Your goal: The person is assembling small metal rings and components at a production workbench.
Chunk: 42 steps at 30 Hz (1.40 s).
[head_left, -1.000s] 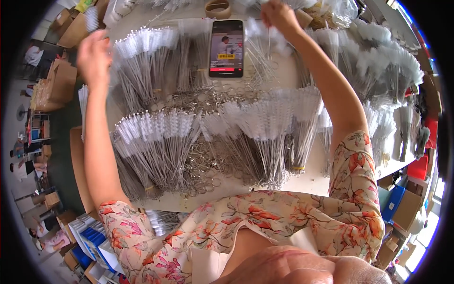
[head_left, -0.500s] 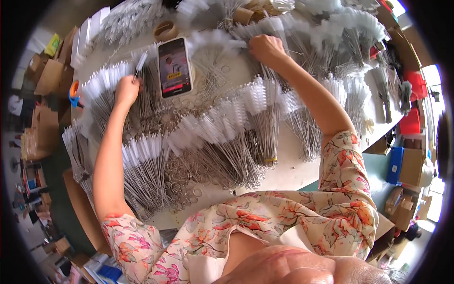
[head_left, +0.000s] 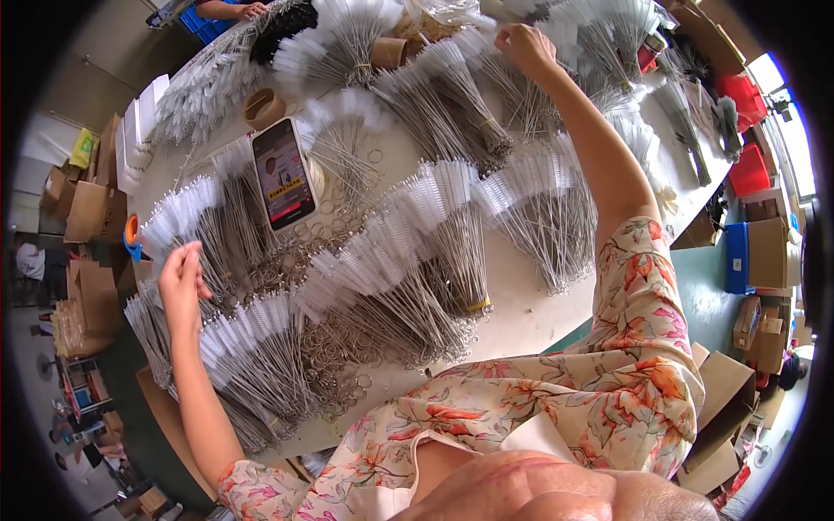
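Note:
Long thin wire brushes with white bristle heads and ring ends lie in rows and bundles over the table. My left hand [head_left: 181, 282] is raised beside a fanned bundle of brushes [head_left: 182, 217] at the left, its fingers loosely apart and nothing visible in them. Stretched out to the far side, my right hand [head_left: 528, 50] pinches its fingertips together over the back bundles. Against those fingertips shows a white brush head [head_left: 476, 19], slightly blurred; its wire is hidden. In front of me are more brush bundles [head_left: 382, 269], one tied with a yellow band.
A phone [head_left: 285, 176] with a lit screen leans among the brushes. Behind it stands a brown tape roll [head_left: 264, 109]. Orange-and-blue scissors [head_left: 133, 236] are at the left edge. Another person's hand [head_left: 252, 10] shows at the far left. Cardboard boxes [head_left: 773, 252] stand to the right.
My left hand has drawn back toward me, and the brush it held no longer shows in it. My right hand has reached farther away and to the right. The whole view has shifted.

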{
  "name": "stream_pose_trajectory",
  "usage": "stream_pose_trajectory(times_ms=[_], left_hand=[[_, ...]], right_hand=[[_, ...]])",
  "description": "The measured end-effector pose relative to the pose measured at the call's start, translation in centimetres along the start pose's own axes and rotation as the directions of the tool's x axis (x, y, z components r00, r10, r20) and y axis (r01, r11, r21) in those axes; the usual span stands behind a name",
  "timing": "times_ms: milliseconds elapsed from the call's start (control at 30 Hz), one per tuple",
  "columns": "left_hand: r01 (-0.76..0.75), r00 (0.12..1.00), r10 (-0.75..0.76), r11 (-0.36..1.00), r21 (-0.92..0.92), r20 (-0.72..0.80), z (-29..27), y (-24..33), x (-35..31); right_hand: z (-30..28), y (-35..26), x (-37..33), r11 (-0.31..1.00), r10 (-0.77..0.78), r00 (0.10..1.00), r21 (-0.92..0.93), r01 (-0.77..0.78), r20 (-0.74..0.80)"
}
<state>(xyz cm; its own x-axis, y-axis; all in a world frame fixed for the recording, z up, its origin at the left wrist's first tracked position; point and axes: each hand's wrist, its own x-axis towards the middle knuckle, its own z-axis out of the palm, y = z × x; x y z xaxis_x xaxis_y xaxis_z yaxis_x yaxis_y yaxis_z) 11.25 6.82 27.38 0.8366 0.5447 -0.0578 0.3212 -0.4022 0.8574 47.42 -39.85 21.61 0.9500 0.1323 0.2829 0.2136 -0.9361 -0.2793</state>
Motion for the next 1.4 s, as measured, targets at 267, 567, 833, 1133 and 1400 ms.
stream_pose_trajectory(times_ms=[267, 567, 833, 1133, 1400], left_hand=[[0.237, 0.971, -0.234, 0.936, -0.26, 0.041, -1.6, 0.9, -10.1], [0.047, 0.998, -0.025, 0.872, -0.488, 0.052, 2.1, 3.4, -15.7], [-0.436, 0.86, 0.511, 0.736, -0.519, 0.003, 13.2, 8.8, -17.1], [-0.779, 0.541, 0.839, 0.47, -0.415, -0.064, 13.7, 5.0, -21.8], [-0.833, 0.547, 0.837, 0.547, -0.082, 0.025, 15.5, -0.9, -27.5]], right_hand=[[3.2, 2.1, 0.5, 0.991, 0.013, 0.997, -0.131, -0.003, 0.075], [-12.9, -11.6, -10.0, 0.144, -0.226, 0.965, 0.975, 0.169, -0.134], [-12.1, -21.5, -28.7, 0.051, -0.585, 0.737, 0.923, -0.383, 0.338], [-9.8, -17.3, -35.6, -0.264, -0.45, 0.81, 0.811, -0.522, 0.375], [-15.7, -11.5, -36.1, 0.597, -0.481, 0.675, 0.773, -0.215, 0.559]])
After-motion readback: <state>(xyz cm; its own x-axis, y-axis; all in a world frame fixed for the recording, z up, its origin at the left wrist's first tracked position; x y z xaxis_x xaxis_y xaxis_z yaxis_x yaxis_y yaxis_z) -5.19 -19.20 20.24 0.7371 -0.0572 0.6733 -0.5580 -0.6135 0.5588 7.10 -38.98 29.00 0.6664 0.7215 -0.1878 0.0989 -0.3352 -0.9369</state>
